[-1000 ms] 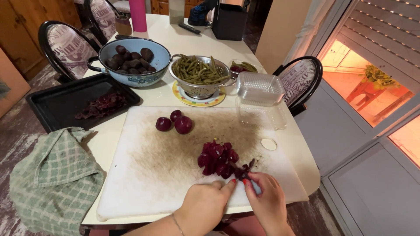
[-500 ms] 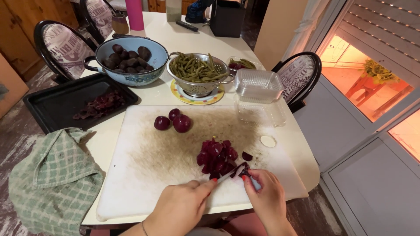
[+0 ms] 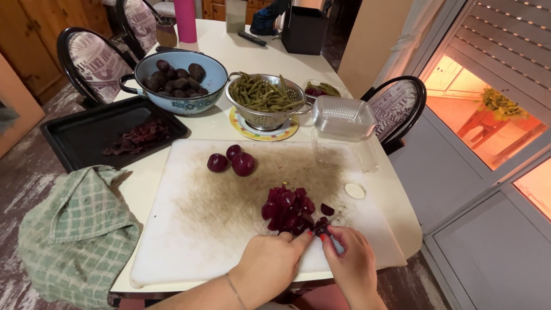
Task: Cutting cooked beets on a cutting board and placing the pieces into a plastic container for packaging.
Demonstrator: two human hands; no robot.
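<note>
Contact regained: left hand, lower a moment ago, now pinching a beet piece; right hand closed round a small knife (blade mostly hidden). Dicing evidently ongoing. Just beyond the grip, one diced pile; farther off, three whole beets.

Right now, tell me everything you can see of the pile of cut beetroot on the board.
The pile of cut beetroot is a heap of dark red, glossy chunks lying right of centre on the stained white cutting board. One loose piece sits just beside it. At its near edge, the left hand and right hand meet, fingertips on a piece.
</note>
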